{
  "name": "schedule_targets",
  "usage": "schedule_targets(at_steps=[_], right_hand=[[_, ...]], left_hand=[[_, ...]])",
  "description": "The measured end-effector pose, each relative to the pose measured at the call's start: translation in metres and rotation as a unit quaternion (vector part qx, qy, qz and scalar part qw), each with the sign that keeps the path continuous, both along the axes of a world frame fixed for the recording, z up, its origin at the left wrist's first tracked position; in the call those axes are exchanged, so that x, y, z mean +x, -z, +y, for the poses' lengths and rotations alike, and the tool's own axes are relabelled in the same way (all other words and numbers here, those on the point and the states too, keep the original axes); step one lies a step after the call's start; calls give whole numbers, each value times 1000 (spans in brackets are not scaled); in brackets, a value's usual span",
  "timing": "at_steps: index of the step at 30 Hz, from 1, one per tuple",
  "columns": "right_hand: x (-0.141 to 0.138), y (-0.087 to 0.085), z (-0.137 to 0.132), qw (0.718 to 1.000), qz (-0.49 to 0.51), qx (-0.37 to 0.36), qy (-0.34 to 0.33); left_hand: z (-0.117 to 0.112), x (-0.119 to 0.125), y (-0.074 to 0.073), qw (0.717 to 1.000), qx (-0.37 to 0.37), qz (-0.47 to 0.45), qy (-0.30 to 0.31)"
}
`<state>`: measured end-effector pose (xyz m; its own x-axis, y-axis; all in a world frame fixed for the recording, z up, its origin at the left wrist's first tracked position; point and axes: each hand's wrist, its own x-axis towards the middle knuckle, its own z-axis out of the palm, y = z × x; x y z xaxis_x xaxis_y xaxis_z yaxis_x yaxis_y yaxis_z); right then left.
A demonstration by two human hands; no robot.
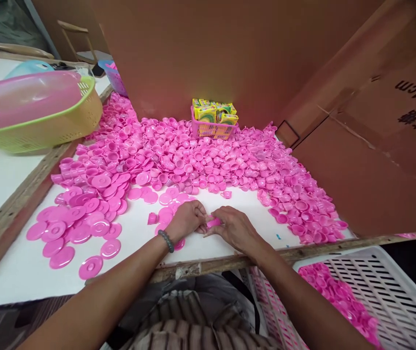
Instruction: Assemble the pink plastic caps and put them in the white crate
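Just above the table's front edge, my right hand (234, 227) closes its fingers round a small pink toy cup (213, 222). My left hand (189, 218), with a beaded bracelet on the wrist, is pinched close beside that cup; whatever lies between its fingertips is hidden. Pink toy saucers (166, 214) lie partly under and behind the left hand. A single cup (153, 218) stands to its left. More saucers (80, 233) spread in overlapping layers across the left of the white tabletop (208, 253).
A big heap of pink toy cups (208, 160) curves along the back and right. Within it stands a pink basket (215, 130) of yellow boxes. Cardboard walls (229, 58) rise behind. Green basin (65, 119) at left; white crate (375, 282) of pink pieces below right.
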<state>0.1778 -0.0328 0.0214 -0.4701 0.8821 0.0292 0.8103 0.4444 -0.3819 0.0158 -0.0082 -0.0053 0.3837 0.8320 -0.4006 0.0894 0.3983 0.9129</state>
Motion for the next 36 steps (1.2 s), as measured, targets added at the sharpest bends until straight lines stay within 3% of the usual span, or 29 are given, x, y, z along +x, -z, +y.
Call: schedule_targets(at_steps=[12,19,24,27,30,32,34,36], right_hand=[[-7,-2,-12,996,-37,49,66],[6,-5,-4,992,86,-90,8],[8,8,-2,977,164,-117,68],[4,11,-3,941,241,-200,128],[-2,1,-9,908,296,-245,167],[3,-14,-19,914,282,-213,197],[22,-31,-37,935,219,-138,242],[58,-45,-62,951,115,-50,284]], left_hand=[[-3,-2,-5,1000,7,-11,0],[-1,-1,-6,1000,-29,5,5],[-2,1,-4,1000,-9,16,5],[-5,1,-4,1000,-4,12,5],[-7,-3,-11,999,24,19,32],[-7,-10,-20,995,71,60,43],[-8,-24,-33,976,137,165,38],[-12,-40,-47,921,213,322,51]])
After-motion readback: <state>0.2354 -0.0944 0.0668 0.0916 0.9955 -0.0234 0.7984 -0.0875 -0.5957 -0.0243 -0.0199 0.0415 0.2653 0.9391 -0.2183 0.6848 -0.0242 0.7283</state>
